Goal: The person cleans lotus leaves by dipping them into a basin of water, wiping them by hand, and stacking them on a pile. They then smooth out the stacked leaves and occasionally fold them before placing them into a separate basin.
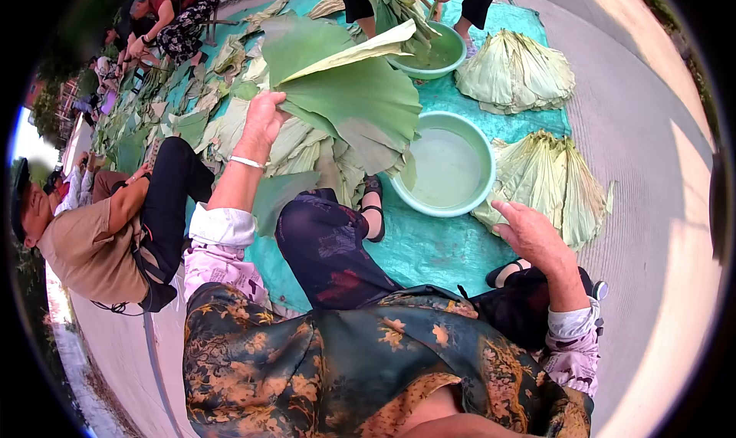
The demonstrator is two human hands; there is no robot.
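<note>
Green leaf hung from the left hand, fingers pinching its edge; a gentle, untearing lift seemed wise. Right hand, fingers loosely spread, hovered by the stack.

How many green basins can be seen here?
2. The near basin sits on the tarp by the wearer's feet, holding water. The far basin stands farther off at another person's legs, leaves dipped in it. Leaf piles could hide others.

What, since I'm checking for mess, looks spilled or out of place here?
No spill: water stays inside the near basin and far basin. Only the loose leaves beyond the left hand and its big leaf lie scattered, unlike the neat folded stack by the right hand.
</note>
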